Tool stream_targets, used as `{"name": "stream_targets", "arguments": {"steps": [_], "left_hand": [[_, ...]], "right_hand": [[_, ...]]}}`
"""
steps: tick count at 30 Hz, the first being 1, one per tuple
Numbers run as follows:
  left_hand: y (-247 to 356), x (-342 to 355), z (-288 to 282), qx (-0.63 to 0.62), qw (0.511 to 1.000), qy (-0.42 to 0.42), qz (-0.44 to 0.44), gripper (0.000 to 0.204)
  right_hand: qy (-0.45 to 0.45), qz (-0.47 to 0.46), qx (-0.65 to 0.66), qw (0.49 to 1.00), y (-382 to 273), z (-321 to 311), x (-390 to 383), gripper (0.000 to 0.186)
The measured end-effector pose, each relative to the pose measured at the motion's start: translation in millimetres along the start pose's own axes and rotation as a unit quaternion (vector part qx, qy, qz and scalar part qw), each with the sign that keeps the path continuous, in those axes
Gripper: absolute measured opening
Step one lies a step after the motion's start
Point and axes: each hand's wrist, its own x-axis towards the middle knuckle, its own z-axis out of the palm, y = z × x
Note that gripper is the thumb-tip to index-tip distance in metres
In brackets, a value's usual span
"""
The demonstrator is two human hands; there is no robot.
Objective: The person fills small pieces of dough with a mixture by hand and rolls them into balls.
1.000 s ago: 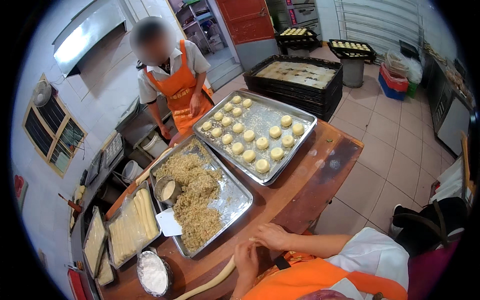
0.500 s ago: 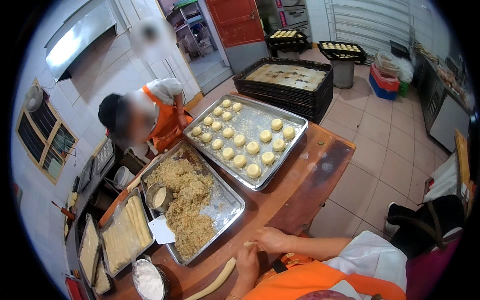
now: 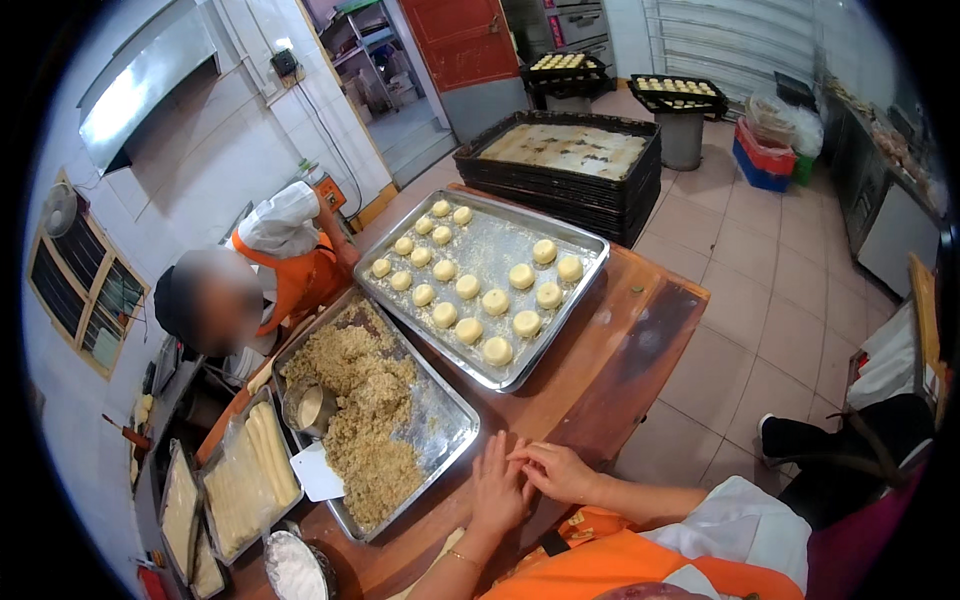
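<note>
At the table's near edge, my left hand [image 3: 500,488] is held out with its fingers straight and extended. Against its fingers my right hand [image 3: 556,472] is bent, fingertips drawn together; whatever may be between them is hidden. A pale rope of dough [image 3: 437,556] lies on the wooden table, mostly covered by my left forearm. Just beyond my left hand is a metal tray [image 3: 458,432] of crumbly brown filling [image 3: 375,440], with a metal cup [image 3: 310,408] and a white scraper [image 3: 316,472] in it. Farther off, a larger tray [image 3: 510,376] carries several round dough pieces [image 3: 497,350].
Dough ropes fill a tray [image 3: 262,470] at the left, near a bowl of white flour [image 3: 297,568]. Across the table bends a co-worker in an orange apron [image 3: 300,285]. Stacked black baking trays [image 3: 640,190] stand beyond the table; a tiled floor [image 3: 735,330] lies to the right.
My hands have moved slightly up and closer together; the left fingers have straightened. The small dough piece between them is out of sight. The co-worker has leaned lower and leftward.
</note>
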Motion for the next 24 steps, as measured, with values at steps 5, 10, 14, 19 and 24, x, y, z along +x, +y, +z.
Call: {"name": "stream_targets", "arguments": {"steps": [5, 10, 14, 19, 24], "left_hand": [[-1, 18, -3, 0.009, 0.999, -0.044, -0.024, 0.069], [-12, 22, 14, 0.032, 0.996, -0.079, -0.041, 0.071], [-17, 24, 10, -0.024, 1.0, -0.003, -0.014, 0.076], [-17, 42, 15, 0.035, 0.998, 0.001, 0.055, 0.079], [-16, 8, 24, 0.048, 0.998, 0.042, 0.013, 0.08]], "right_hand": [[0.036, -0.037, 0.017, 0.998, 7, 5, 7, 0.024], [0.019, -0.086, 0.001, 0.996, -12, 9, 13, 0.025], [0.034, -0.097, -0.002, 0.995, -15, -1, 0, 0.024], [0.057, -0.087, -0.023, 0.994, -7, -9, -5, 0.023], [0.044, -0.095, -0.02, 0.994, -14, -10, -9, 0.022]]}}
